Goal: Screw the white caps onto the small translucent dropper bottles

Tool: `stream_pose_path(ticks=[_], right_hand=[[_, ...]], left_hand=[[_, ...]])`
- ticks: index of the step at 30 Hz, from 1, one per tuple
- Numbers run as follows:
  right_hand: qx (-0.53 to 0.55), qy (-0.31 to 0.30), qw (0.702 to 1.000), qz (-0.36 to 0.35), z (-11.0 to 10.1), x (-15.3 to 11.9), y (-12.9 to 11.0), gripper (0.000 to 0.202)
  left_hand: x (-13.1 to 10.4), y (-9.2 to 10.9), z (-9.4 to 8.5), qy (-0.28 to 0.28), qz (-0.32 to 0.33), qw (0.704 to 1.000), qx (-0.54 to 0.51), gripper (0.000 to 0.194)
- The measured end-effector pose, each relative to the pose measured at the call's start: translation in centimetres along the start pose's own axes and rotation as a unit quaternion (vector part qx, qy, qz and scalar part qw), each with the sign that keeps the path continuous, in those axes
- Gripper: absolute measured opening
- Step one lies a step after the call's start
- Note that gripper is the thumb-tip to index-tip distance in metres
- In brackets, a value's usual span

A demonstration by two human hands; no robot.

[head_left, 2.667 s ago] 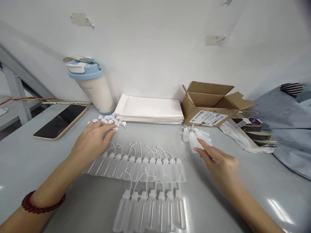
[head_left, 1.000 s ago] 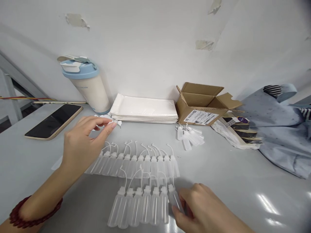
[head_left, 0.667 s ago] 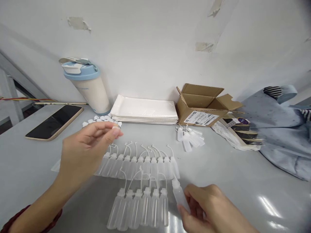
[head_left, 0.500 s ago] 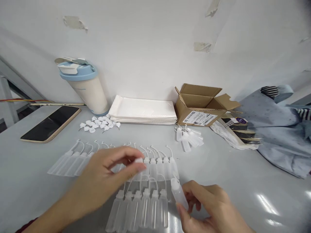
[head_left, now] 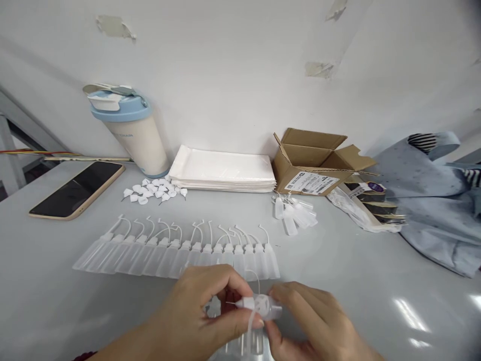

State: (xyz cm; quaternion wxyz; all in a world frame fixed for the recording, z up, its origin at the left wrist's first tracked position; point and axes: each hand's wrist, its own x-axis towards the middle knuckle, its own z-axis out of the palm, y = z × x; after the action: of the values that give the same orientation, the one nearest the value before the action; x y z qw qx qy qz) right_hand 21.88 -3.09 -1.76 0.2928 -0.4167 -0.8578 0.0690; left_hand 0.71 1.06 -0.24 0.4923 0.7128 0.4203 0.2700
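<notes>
Near the front middle of the table, my left hand (head_left: 203, 308) pinches a white needle-tip cap (head_left: 246, 303) between thumb and fingers, its thin needle pointing left. My right hand (head_left: 313, 316) grips a small translucent squeeze bottle (head_left: 273, 310), tilted on its side with its neck toward the cap. Cap and bottle neck meet; whether they are joined I cannot tell. A thin strap loops down over the left thumb. Behind my hands lies a long row of similar bottles (head_left: 161, 255) with curled straps. A nearer row of bottles (head_left: 257, 342) is mostly hidden under my hands.
A pile of white needle caps (head_left: 150, 190) lies before a cream tumbler (head_left: 139, 143). Left is a phone (head_left: 78, 188). Against the wall sit white envelopes (head_left: 223, 168) and an open cardboard box (head_left: 311, 168), with loose bottles (head_left: 295, 213) before it. Blue-grey cloth (head_left: 439, 200) lies right.
My left hand has moved right and down with the cap, bringing it to the bottle's neck. My right hand has turned the bottle onto its side, neck leftward.
</notes>
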Motion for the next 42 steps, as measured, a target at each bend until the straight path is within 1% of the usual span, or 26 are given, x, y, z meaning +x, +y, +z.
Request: stream_pose_path(ticks=[4, 7, 10, 12, 14, 16, 18, 20, 21, 22, 24, 25, 26, 28, 30, 31, 32, 34, 36, 39, 42], right_hand=[[-0.024, 0.018, 0.999, -0.014, -0.3, 0.3, -0.2, 0.017], [-0.043, 0.022, 0.998, -0.029, -0.7, 0.6, -0.4, 0.017], [-0.059, 0.009, 0.997, -0.057, -1.3, 0.9, -0.5, 0.021], [-0.065, -0.006, 0.995, -0.073, -1.6, 1.1, -0.5, 0.022], [-0.069, -0.033, 0.994, -0.083, -1.9, 1.2, -0.5, 0.025], [-0.071, -0.056, 0.992, -0.089, -2.1, 1.3, -0.5, 0.029], [-0.069, -0.063, 0.992, -0.090, -2.2, 1.2, -0.5, 0.030], [-0.069, -0.049, 0.993, -0.085, -2.0, 0.8, -0.5, 0.029], [-0.066, -0.028, 0.992, -0.101, -1.9, 0.7, -0.4, 0.030], [-0.071, -0.017, 0.993, -0.090, -1.8, 0.5, -0.4, 0.030], [-0.072, 0.003, 0.992, -0.108, -1.7, 0.2, -0.2, 0.029], [-0.069, 0.003, 0.992, -0.105, -1.8, 0.2, -0.2, 0.029], [-0.054, -0.002, 0.993, -0.101, -1.8, 0.2, -0.1, 0.028], [0.015, -0.023, 0.998, -0.048, -2.1, 0.5, -0.2, 0.027], [0.116, -0.052, 0.991, 0.033, -2.3, 0.8, -0.3, 0.026], [0.162, -0.064, 0.982, 0.073, -2.3, 1.1, -0.4, 0.025], [0.198, -0.073, 0.971, 0.109, -2.3, 1.2, -0.4, 0.025], [0.248, -0.080, 0.953, 0.155, -2.1, 1.5, -0.5, 0.024], [0.282, -0.064, 0.942, 0.168, -1.8, 1.6, -0.5, 0.021], [0.295, -0.014, 0.944, 0.147, -1.3, 1.3, -0.5, 0.020], [0.269, 0.034, 0.956, 0.112, -1.0, 0.9, -0.5, 0.024]], left_hand=[[-0.2, -0.4, 0.1, 0.032, 0.066, 0.997, -0.013, 0.012], [-0.4, -0.7, 0.1, 0.038, 0.085, 0.996, -0.011, 0.013], [-0.5, -1.0, 0.1, 0.041, 0.109, 0.993, -0.011, 0.011], [-0.4, -1.0, 0.0, 0.037, 0.107, 0.993, -0.015, 0.009], [-0.2, -0.9, -0.3, 0.025, 0.074, 0.997, -0.019, 0.011], [0.0, -0.6, -0.6, 0.011, 0.028, 0.999, -0.035, 0.015], [0.1, -0.3, -0.7, -0.013, -0.024, 0.997, -0.069, 0.016], [0.0, -0.1, -0.7, -0.036, -0.076, 0.989, -0.118, 0.015], [-0.1, -0.1, -0.7, -0.048, -0.099, 0.984, -0.143, 0.016], [-0.2, 0.0, -0.6, -0.057, -0.117, 0.978, -0.164, 0.016], [-0.3, 0.0, -0.4, -0.061, -0.125, 0.975, -0.174, 0.016], [-0.3, 0.0, -0.2, -0.054, -0.106, 0.981, -0.155, 0.016], [-0.3, -0.1, -0.1, -0.039, -0.068, 0.990, -0.120, 0.015], [-0.4, -0.3, 0.1, 0.007, 0.051, 0.998, -0.030, 0.011], [-0.7, -0.7, 0.3, 0.035, 0.171, 0.983, 0.051, 0.005], [-0.8, -0.8, 0.4, 0.042, 0.210, 0.974, 0.075, 0.009], [-0.9, -0.9, 0.4, 0.045, 0.232, 0.967, 0.092, 0.014], [-1.0, -0.9, 0.4, 0.052, 0.244, 0.963, 0.096, 0.020], [-0.9, -0.7, 0.3, 0.066, 0.235, 0.967, 0.072, 0.021], [-0.4, -0.2, 0.2, 0.073, 0.201, 0.976, 0.023, 0.017], [-0.2, -0.2, 0.3, 0.063, 0.152, 0.985, -0.052, 0.019]])
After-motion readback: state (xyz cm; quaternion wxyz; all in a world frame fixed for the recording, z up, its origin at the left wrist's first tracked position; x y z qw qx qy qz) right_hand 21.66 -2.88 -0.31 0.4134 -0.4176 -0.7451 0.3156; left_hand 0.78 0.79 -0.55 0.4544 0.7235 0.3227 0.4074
